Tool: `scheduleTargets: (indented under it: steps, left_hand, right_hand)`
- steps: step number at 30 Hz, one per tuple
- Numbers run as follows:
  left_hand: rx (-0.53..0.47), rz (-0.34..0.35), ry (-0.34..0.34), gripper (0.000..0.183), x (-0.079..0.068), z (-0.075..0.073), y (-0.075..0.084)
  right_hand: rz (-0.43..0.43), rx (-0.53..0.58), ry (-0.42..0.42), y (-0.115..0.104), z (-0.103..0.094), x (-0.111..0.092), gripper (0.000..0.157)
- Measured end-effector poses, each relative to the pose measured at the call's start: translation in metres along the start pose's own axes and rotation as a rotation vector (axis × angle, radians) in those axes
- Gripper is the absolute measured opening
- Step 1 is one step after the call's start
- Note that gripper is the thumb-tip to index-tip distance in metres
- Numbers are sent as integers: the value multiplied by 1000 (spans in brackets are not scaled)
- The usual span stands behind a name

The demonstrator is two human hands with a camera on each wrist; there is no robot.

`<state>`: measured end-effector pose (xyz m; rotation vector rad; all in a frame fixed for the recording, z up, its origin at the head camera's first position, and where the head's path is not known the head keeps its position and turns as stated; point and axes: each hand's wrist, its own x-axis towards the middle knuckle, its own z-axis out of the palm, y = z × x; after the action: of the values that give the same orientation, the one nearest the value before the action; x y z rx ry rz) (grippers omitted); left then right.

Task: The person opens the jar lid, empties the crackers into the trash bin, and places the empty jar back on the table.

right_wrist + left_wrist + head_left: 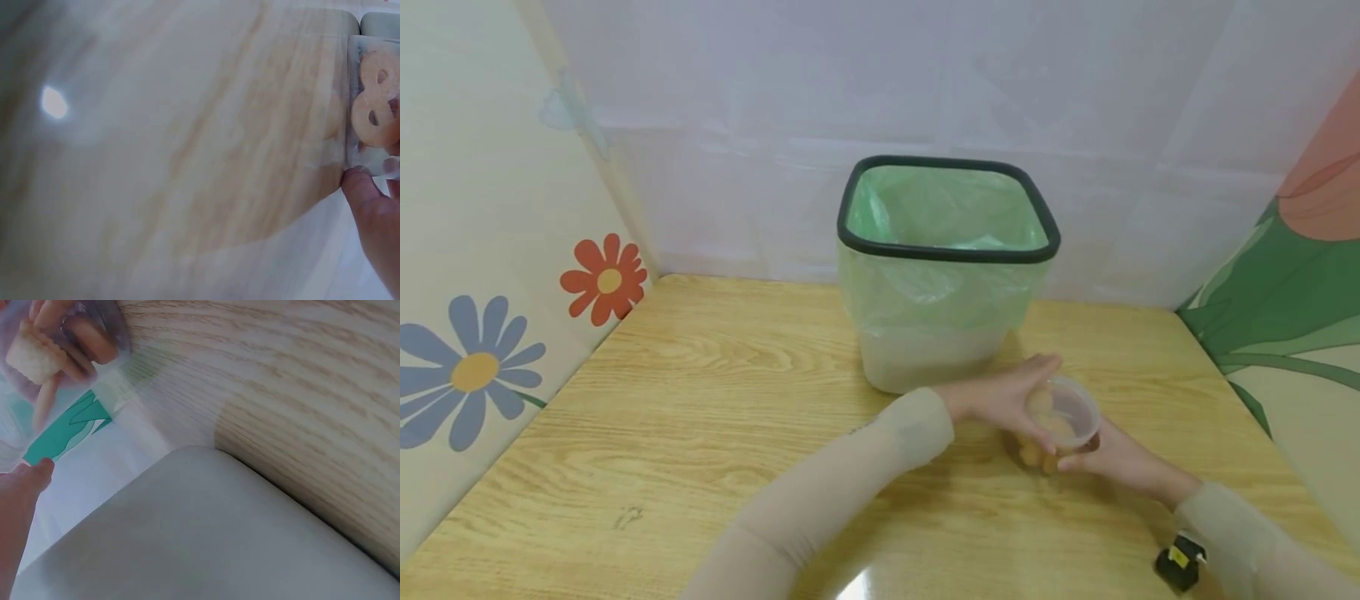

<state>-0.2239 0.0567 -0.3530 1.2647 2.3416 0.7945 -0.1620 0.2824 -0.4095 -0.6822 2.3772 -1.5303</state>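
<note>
A clear plastic tub [1078, 404] of biscuits is held between both hands, to the right of a bin and close to the tabletop. My left hand [1000, 404] grips the tub's left side, thumb and fingers spread round it. From the lower right, my right hand [1116, 458] holds the other side, its thumb near the bottom. Pretzel-shaped biscuits [375, 119] show through the clear wall in the right wrist view. In the left wrist view a pale textured biscuit [37, 356] lies among browner pieces. The undersides of both hands are hidden.
Behind the hands stands a pale bin [925, 358] with a green liner [940, 287] and a black rim [951, 252]. It rests on a wood-grain table [715, 400]. A white sheet [760, 167] hangs behind; flower-printed panels [475, 208] flank the table.
</note>
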Motion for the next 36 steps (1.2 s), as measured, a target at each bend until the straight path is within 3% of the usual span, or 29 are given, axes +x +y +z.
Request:
scheduleTargets:
  steps: [8, 16, 24, 36]
  left_hand:
    - [-16, 24, -43, 115, 3, 2, -1]
    - [-1, 4, -32, 110, 2, 4, 0]
    - [-11, -40, 11, 108, -4, 6, 6]
    - [2, -35, 104, 108, -4, 16, 7]
  right_hand:
    - [29, 14, -10, 0, 0, -1, 91]
    - [39, 15, -13, -1, 0, -1, 91]
    - [18, 39, -20, 0, 0, 0, 90]
    - [-12, 60, -32, 1, 0, 0, 90]
